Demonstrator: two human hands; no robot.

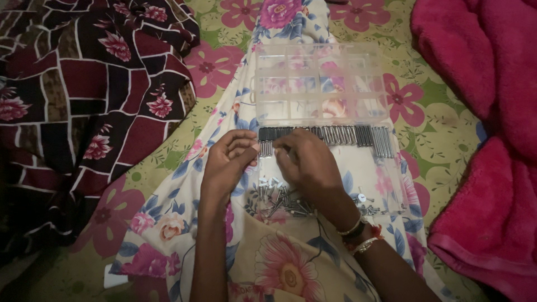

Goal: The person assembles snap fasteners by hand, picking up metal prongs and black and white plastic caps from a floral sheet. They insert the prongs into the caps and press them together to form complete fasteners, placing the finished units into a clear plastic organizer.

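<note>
Floral bedsheet, green-yellow with pink flowers, as landmark. Dark maroon patchwork blanket with pink flowers heaped on its left part. Pink fleece blanket bunched along its right edge. White floral cloth down its middle.

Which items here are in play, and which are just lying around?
In play: left hand, right hand, clear compartment box, row of metal pins, loose screws.

Lying about: pink towel, dark patchwork blanket, floral bedsheet.
</note>
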